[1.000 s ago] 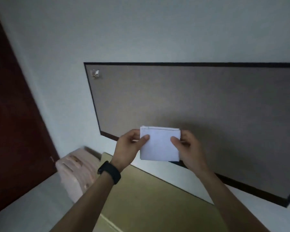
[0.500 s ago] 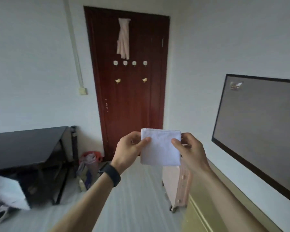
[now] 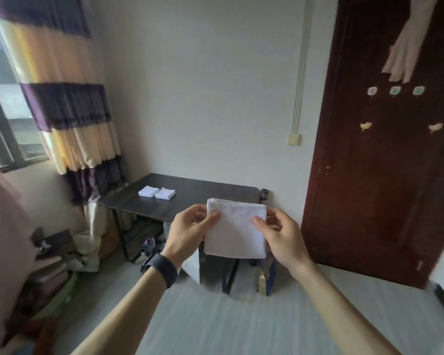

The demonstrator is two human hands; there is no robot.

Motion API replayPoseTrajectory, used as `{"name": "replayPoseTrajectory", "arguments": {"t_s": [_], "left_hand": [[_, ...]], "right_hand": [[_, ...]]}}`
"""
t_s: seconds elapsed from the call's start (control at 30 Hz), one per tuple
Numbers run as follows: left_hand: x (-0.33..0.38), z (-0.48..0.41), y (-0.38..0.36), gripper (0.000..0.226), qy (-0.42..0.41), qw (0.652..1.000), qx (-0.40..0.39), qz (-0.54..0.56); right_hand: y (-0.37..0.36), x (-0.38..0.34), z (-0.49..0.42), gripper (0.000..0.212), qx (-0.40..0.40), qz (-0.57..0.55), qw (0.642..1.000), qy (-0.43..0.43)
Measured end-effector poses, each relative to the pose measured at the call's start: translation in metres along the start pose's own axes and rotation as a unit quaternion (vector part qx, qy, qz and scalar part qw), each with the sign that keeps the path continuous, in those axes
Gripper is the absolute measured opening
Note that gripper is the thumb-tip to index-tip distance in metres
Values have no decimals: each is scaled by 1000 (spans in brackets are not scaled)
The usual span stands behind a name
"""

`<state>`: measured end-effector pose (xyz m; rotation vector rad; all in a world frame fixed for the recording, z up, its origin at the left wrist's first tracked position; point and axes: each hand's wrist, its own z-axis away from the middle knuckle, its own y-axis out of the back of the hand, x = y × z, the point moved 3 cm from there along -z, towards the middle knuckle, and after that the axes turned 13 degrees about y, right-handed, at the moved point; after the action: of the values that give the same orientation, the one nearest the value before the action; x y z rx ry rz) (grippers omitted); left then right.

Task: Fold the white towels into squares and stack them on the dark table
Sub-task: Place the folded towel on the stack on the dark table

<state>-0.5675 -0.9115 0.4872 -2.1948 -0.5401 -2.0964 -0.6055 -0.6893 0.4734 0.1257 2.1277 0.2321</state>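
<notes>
1. Up in the air at chest height, a folded white towel point(image 3: 235, 230) hangs as a near-square between both hands, well short of the dark table point(image 3: 190, 198) beyond it
2. Left hand point(image 3: 187, 230) pinches the towel's upper left edge, thumb laid across the front face and the fingers curled behind; a black wristband point(image 3: 160, 269) sits on that wrist
3. Right hand point(image 3: 282, 235) grips the upper right edge the same way, thumb on the front, fingers tucked behind the cloth
4. On the far left part of the table lie two folded white towels point(image 3: 157, 192), side by side and touching, flat on the top
5. A striped curtain point(image 3: 67, 98) hangs left of the table, and a dark red door point(image 3: 385, 175) stands to the right, with a pale cloth point(image 3: 405, 49) hanging on it
</notes>
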Motion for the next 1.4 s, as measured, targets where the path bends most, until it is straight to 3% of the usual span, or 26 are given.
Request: {"name": "replayPoseTrajectory", "arguments": {"t_s": [0.57, 0.8, 1.1, 1.23, 1.4], "left_hand": [[-107, -325, 284, 13, 63, 982, 180, 6], [-153, -460, 390, 16, 87, 976, 200, 6], [-297, -624, 495, 23, 182, 973, 142, 5], [-352, -682, 501, 29, 252, 963, 100, 16], [-416, -766, 493, 19, 323, 945, 56, 11]], "right_hand": [[-399, 101, -293, 12, -151, -92, 984, 25], [-555, 144, -400, 9, -181, -105, 978, 9], [-734, 259, -452, 8, -171, -85, 977, -99], [-777, 316, -463, 10, -161, -59, 970, -170], [-814, 393, -490, 18, -144, -32, 957, -250]]}}
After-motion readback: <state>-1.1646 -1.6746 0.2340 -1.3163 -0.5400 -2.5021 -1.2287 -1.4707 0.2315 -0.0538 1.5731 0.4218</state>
